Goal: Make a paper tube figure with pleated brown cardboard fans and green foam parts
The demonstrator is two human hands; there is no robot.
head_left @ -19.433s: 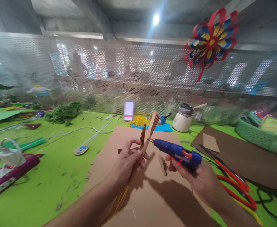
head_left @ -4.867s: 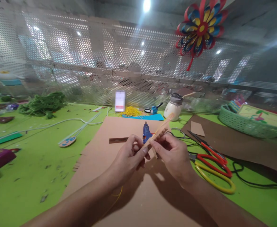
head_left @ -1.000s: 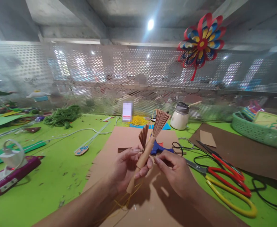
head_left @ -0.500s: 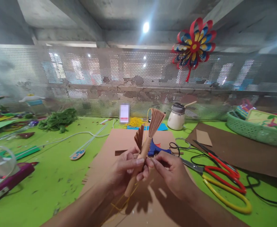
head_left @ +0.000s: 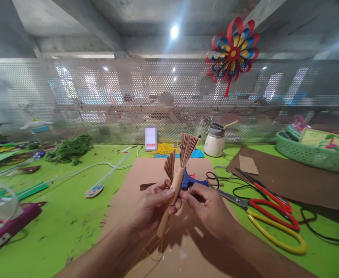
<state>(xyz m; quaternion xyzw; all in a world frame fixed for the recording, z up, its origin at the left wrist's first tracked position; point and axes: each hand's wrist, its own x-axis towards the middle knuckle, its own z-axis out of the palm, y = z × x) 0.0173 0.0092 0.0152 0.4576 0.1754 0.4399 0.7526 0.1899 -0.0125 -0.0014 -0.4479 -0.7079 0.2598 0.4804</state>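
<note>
My left hand [head_left: 153, 204] is closed round a tan paper stick [head_left: 172, 195] that it holds upright and a little tilted. Two brown pleated paper fans [head_left: 183, 152] spread from the stick's top. My right hand [head_left: 206, 204] pinches the stick just right of my left thumb. Both hands hover over a tan cardboard sheet [head_left: 134, 181]. A blue glue gun [head_left: 191, 180] lies on the sheet just behind the hands.
Red and yellow scissors [head_left: 273, 216] and a black cord [head_left: 316, 227] lie on the right. A white jar [head_left: 214, 141], a green basket [head_left: 305, 152], brown card [head_left: 296, 181], green strands [head_left: 69, 146] and a purple device [head_left: 4, 224] stand around. A perforated screen [head_left: 100, 100] closes the back.
The stick with its fans has stayed in both hands, shifting slightly as the hands turn it. The view has drifted a little.
</note>
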